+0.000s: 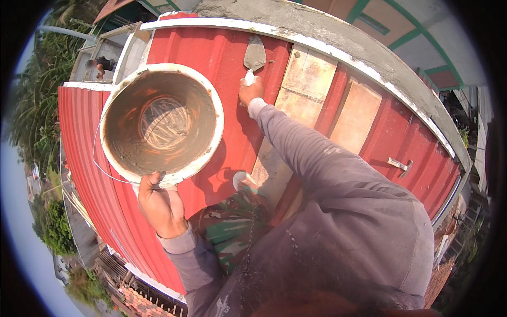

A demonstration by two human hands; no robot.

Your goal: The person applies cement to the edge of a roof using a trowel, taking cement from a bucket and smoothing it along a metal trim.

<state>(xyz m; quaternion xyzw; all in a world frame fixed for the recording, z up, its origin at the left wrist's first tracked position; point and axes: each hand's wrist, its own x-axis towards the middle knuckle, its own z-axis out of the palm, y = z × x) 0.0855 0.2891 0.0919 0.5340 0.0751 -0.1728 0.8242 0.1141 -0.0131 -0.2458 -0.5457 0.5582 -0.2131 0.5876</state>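
Observation:
My left hand [162, 208] grips the near rim of a white bucket [214, 119], thumb over the edge. The bucket is tilted so its inside faces me; grey mortar residue coats its walls, and its bottom shows streaks. A thin wire handle hangs along its left side. Farther off to the right, my right hand [251, 91] is closed round the pale handle of a trowel [255, 54]. Its mortar-smeared blade points away from me, over the red metal roof near the white edge strip.
Flat tan boards [301, 87] lie on the red ribbed roof [185, 45]. Right of them lies a tool with a light handle [398, 165]. A grey mortared ledge [317, 31] curves along the far side. Beyond the roof at far left, another person [105, 65] is at a lower level.

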